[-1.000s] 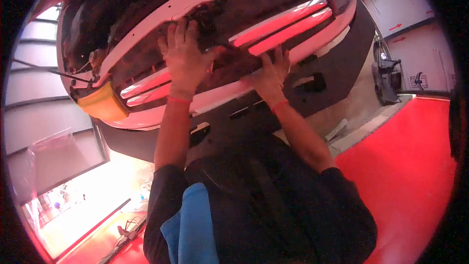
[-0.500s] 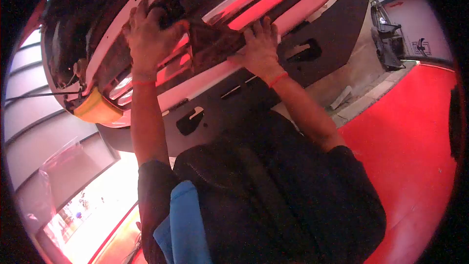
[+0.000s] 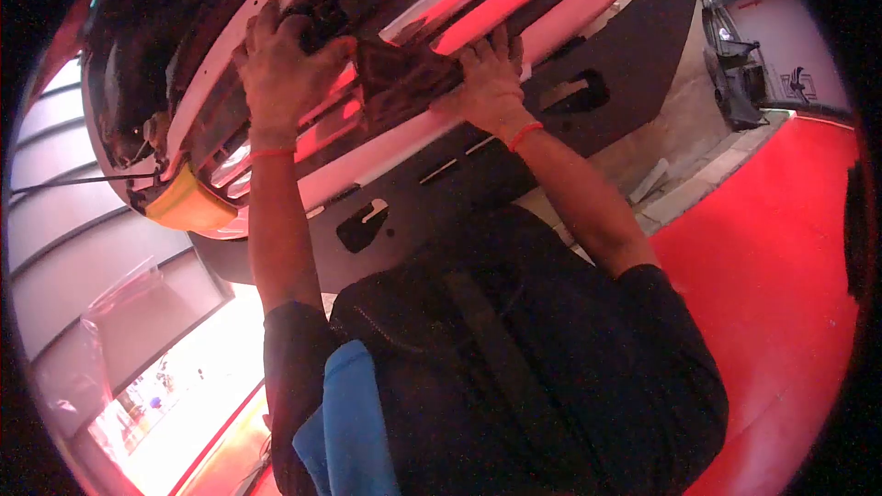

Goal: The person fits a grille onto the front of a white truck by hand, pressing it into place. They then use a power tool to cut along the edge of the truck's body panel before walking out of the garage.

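Note:
Both hands rest on a large curved panel with glossy dark, white and red-lit strips (image 3: 367, 165), which looks like a vehicle's front or rear part. My left hand (image 3: 285, 73) lies at its left middle, fingers spread. Farther right, my right hand (image 3: 489, 81) presses near the lower edge of the strips, fingers apart and pointing up. Between the hands is a dark recessed section (image 3: 395, 83). Nothing is held in either hand. Below them runs a dark grey lower panel (image 3: 441, 202) with cut-outs.
A yellow piece (image 3: 191, 204) sits at the panel's left lower corner, near a thin dark rod. Red floor (image 3: 781, 248) spreads at the right, a dark object (image 3: 735, 83) stands beyond it, and a blue cloth (image 3: 354, 413) hangs by my body.
The view has shifted slightly, so the panel and floor sit a little differently in it. Both hands stay at the same places on the panel.

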### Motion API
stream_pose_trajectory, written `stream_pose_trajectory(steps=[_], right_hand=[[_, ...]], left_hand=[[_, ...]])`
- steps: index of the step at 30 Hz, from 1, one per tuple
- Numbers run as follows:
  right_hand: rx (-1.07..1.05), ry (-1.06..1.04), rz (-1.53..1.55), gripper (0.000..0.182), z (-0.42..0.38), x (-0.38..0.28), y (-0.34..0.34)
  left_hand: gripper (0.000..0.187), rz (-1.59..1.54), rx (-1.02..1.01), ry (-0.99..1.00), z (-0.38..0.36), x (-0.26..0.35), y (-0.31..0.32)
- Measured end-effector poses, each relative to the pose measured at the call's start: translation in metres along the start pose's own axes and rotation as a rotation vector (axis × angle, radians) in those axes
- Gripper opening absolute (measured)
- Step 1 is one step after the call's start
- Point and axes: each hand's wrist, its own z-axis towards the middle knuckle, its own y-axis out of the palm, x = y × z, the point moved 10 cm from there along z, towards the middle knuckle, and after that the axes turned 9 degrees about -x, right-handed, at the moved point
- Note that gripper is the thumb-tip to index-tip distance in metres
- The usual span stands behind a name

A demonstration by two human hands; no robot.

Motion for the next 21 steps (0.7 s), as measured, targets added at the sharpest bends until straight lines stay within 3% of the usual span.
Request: stream_pose_trajectory(steps=[12,18,21], right_hand=[[-0.043,-0.071,-0.062,0.09,-0.005,0.003,0.002],[0.0,-0.033,-0.032,0.097,-0.015,0.0,-0.003],[0.009,-0.072,-0.06,0.101,-0.016,-0.002,-0.006]], left_hand=[[0.067,-0.033,0.02,0.029,-0.002,-0.006,-0.001],[0.071,-0.145,-0.088,0.056,-0.006,0.002,-0.003],[0.059,-0.087,-0.012,0.101,-0.013,0.009,-0.01]])
